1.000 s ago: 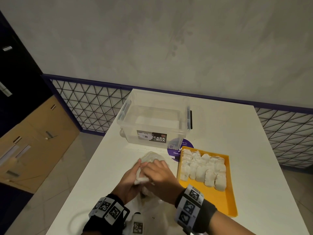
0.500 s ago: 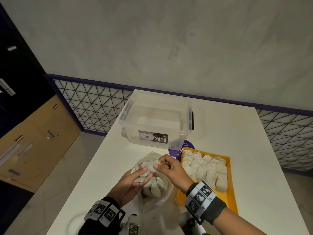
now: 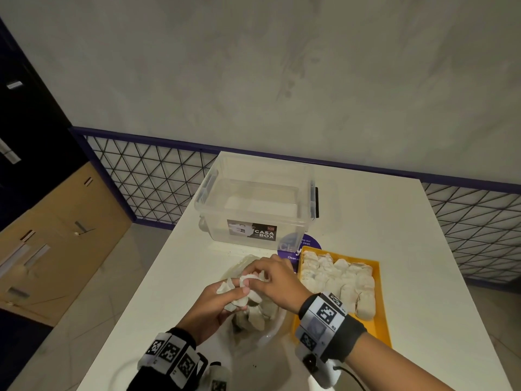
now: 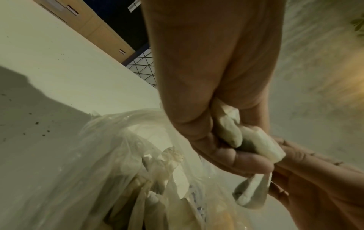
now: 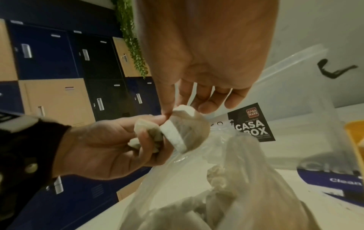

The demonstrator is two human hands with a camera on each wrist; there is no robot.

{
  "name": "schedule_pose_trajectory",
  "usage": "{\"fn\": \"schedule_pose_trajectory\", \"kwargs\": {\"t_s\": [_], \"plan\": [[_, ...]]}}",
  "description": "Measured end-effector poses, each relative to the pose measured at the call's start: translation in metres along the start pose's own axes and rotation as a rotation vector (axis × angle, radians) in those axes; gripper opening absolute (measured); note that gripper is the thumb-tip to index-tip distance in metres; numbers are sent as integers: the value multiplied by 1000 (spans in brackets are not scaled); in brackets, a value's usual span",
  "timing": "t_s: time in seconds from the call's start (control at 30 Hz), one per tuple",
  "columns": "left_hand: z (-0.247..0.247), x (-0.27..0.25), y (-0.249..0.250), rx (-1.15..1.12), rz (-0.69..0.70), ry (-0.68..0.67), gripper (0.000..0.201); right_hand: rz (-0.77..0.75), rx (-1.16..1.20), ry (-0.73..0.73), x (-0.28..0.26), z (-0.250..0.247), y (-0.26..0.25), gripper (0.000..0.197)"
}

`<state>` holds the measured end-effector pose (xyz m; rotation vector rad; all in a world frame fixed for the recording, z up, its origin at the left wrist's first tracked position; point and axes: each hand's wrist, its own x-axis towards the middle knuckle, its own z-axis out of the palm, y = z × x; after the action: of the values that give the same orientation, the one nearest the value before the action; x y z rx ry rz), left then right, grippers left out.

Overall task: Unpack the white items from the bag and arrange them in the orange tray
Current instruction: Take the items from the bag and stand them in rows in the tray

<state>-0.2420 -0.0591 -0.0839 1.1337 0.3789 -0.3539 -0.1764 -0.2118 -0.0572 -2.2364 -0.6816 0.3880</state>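
White items (image 3: pixel 337 277) fill the far part of the orange tray (image 3: pixel 379 320); more remain in the bag (image 3: pixel 253 317). My left hand (image 3: pixel 217 303) grips several, my right hand (image 3: pixel 275 279) pinches one above the bag.

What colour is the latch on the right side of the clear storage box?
Black. The latch on the clear storage box shows best in the head view.

Grey plaster wall (image 3: pixel 282 66) fills top; blue-and-tan lockers (image 3: pixel 42 221) at left; black lattice railing (image 3: pixel 146 179) mid-frame; pale tiled floor (image 3: pixel 93 292) lower left
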Motion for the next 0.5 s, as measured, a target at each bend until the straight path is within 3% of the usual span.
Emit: {"fn": "schedule_pose_trajectory", "kwargs": {"t_s": [0.07,0.2,0.37,0.5], "plan": [[-3,-1,0,-18,4,-5,31,13,116,13,3,-2,0,6],[-9,-4,-1,-33,4,78,18,61,512,65,4,-6,-1,24],[-14,-2,-5,-21,-21,128,43,15,430,64,3,-8,5,24],[-12,3,-7,-68,-34,151,29,6,508,9,1,-10,7,23]]}}
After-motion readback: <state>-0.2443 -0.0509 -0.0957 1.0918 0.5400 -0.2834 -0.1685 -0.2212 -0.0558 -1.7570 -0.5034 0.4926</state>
